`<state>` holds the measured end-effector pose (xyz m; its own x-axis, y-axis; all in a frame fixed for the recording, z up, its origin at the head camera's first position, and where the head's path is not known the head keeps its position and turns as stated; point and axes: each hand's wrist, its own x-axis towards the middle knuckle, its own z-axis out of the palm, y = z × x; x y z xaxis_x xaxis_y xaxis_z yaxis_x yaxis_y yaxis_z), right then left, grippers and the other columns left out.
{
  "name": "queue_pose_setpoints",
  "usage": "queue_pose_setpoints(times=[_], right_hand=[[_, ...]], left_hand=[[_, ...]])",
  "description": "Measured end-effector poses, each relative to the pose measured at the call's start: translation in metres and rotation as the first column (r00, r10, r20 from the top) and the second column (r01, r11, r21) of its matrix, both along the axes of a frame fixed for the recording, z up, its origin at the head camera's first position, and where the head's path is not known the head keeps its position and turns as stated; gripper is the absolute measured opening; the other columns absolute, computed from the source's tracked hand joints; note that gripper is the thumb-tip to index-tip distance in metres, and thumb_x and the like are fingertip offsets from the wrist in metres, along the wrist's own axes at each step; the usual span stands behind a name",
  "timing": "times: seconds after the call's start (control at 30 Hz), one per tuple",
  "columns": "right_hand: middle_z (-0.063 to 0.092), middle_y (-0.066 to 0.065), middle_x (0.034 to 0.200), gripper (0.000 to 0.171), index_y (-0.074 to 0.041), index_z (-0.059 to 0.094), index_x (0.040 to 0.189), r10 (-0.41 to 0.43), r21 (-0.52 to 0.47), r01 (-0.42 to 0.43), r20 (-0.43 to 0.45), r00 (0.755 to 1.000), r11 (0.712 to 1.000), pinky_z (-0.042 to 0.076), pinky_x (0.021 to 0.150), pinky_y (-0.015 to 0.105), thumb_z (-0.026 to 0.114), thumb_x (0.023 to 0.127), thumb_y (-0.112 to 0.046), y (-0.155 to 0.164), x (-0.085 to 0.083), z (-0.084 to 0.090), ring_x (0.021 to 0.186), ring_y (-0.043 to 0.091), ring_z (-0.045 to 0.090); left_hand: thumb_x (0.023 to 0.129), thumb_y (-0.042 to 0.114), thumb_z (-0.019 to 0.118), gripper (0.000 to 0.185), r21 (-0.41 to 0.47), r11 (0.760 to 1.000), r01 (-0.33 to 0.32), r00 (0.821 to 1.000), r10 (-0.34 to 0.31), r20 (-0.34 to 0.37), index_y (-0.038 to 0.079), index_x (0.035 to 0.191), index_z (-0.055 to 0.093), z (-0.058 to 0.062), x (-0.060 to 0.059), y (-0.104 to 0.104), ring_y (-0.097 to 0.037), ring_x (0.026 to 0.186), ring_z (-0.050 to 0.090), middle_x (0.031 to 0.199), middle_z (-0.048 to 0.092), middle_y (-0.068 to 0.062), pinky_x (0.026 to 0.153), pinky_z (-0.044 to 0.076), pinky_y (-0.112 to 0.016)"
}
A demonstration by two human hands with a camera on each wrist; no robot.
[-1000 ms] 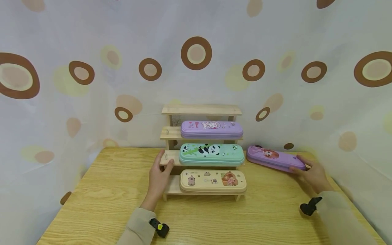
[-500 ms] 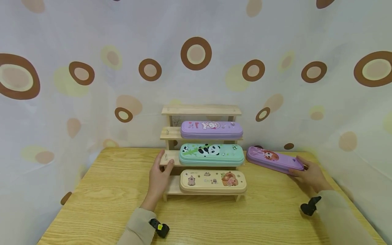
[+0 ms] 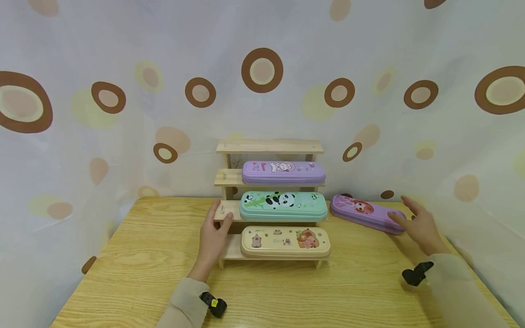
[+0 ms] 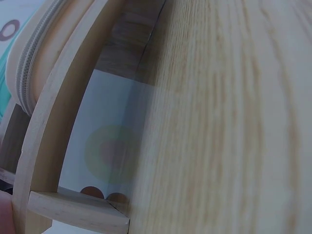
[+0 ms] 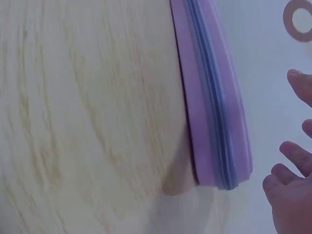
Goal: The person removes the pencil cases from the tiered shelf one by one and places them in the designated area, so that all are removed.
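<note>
A purple pencil case (image 3: 373,215) with a red-haired doll print lies slantwise on the table, right of a stepped wooden display rack (image 3: 270,146). My right hand (image 3: 422,230) is beside its right end, thumb and fingers spread apart; in the right wrist view the fingers (image 5: 295,156) stand clear of the zipped case (image 5: 214,97). My left hand (image 3: 212,237) holds the left end of the rack's second step from the bottom, thumb in front. Three cases sit on the rack: lilac rabbit-print (image 3: 283,173), mint panda-print (image 3: 283,206) and cream (image 3: 283,241) on the lowest step.
Everything stands on a wood-grain table (image 3: 287,296). A white curtain (image 3: 262,27) printed with brown circles hangs right behind the rack and along both sides. The rack's top step has no case on it.
My right hand has let go of the purple pencil case and its fingers have spread. The case's right end has shifted slightly toward me. My left hand stays put.
</note>
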<state>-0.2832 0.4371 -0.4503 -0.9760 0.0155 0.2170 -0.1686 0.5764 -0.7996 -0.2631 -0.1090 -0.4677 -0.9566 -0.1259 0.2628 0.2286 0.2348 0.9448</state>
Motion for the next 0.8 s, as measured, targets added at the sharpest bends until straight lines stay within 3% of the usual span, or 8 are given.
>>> queue_pose_setpoints(times=[0.07,0.13,0.2,0.27,0.4,0.53,0.8], right_hand=[[0.014,0.027,0.159,0.079,-0.004,0.016,0.158,-0.005,0.013,0.005,-0.016,1.0,1.0,0.017,0.115,0.055,0.062,0.099,-0.031,-0.004,0.0,0.004,0.144,0.047,0.012],[0.018,0.024,0.16,0.078,-0.005,0.019,0.158,-0.002,0.005,0.002,-0.028,1.0,1.0,0.023,0.116,0.038,0.062,0.099,-0.031,-0.009,-0.001,0.007,0.144,0.044,0.015],[0.021,0.02,0.16,0.075,-0.007,0.024,0.157,0.001,-0.001,-0.001,-0.033,0.999,1.0,0.029,0.111,0.02,0.063,0.098,-0.032,-0.015,-0.002,0.01,0.144,0.042,0.018],[0.026,0.016,0.159,0.071,-0.007,0.03,0.155,0.01,-0.002,-0.01,-0.046,0.999,1.0,0.033,0.102,0.01,0.064,0.098,-0.031,-0.022,-0.003,0.013,0.144,0.04,0.021],[0.038,0.011,0.152,0.067,-0.011,0.035,0.154,0.028,-0.004,-0.028,-0.069,0.997,1.0,0.036,0.099,0.01,0.065,0.097,-0.03,-0.036,-0.006,0.02,0.142,0.029,0.03],[0.036,0.012,0.153,0.068,-0.014,0.032,0.156,0.062,-0.017,-0.064,-0.089,0.994,0.998,0.038,0.097,0.008,0.065,0.098,-0.027,-0.051,-0.007,0.03,0.135,0.018,0.037],[0.036,0.02,0.153,0.066,-0.012,0.034,0.155,0.147,-0.089,-0.157,-0.112,0.983,0.984,0.039,0.094,0.008,0.065,0.098,-0.023,-0.084,-0.008,0.049,0.138,0.036,0.035]], left_hand=[[0.1,0.042,0.058,0.066,0.001,1.0,-0.001,1.0,0.001,-0.001,0.017,0.155,0.032,0.0,0.0,0.0,-0.025,0.142,0.032,0.156,0.035,-0.008,0.113,0.03,-0.045],[0.1,0.043,0.058,0.067,0.0,1.0,-0.003,1.0,0.003,0.0,0.017,0.155,0.032,0.0,-0.001,0.0,-0.025,0.142,0.032,0.155,0.036,-0.008,0.113,0.03,-0.045],[0.099,0.043,0.058,0.067,0.002,1.0,-0.003,1.0,0.003,0.003,0.017,0.155,0.032,0.0,-0.001,0.0,-0.025,0.142,0.033,0.155,0.036,-0.009,0.113,0.031,-0.045],[0.099,0.043,0.058,0.066,0.002,1.0,-0.005,1.0,0.005,0.006,0.019,0.155,0.032,0.0,-0.001,0.0,-0.025,0.142,0.033,0.155,0.036,-0.008,0.113,0.031,-0.045],[0.099,0.043,0.058,0.066,0.001,1.0,-0.006,1.0,0.006,0.011,0.02,0.155,0.032,0.0,0.0,0.0,-0.025,0.141,0.033,0.155,0.036,-0.009,0.112,0.032,-0.045],[0.099,0.044,0.058,0.066,0.0,1.0,-0.006,1.0,0.006,0.011,0.02,0.155,0.033,0.001,0.0,0.0,-0.025,0.142,0.033,0.155,0.036,-0.008,0.112,0.032,-0.046],[0.099,0.043,0.058,0.066,0.011,1.0,-0.002,1.0,0.002,0.009,0.02,0.155,0.033,0.001,0.0,0.0,-0.025,0.141,0.033,0.155,0.036,-0.008,0.112,0.031,-0.047]])
